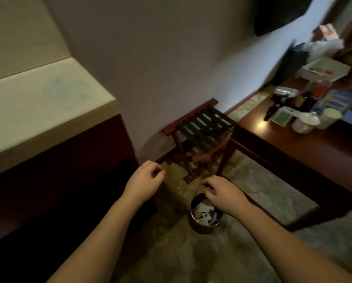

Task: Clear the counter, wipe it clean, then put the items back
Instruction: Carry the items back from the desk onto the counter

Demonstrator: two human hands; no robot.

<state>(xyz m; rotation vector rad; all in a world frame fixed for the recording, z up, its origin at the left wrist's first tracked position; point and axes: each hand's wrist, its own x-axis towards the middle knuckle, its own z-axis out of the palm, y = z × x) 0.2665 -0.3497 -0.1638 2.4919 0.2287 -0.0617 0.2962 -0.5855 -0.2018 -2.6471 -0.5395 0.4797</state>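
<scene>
Hovering over the bin (205, 217), left hand (143, 181) and right hand (222, 194), fingers loosely curled (nothing held).

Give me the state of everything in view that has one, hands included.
Left hand: fingers loosely curled, holding nothing.
Right hand: fingers loosely curled, empty, above the bin.
Bin: upright on the floor, open top, scraps inside.
Luggage rack: unfolded, nothing on it.
Desk: still cluttered at the far end, near end bare.
Cup: upright, lid on.
</scene>
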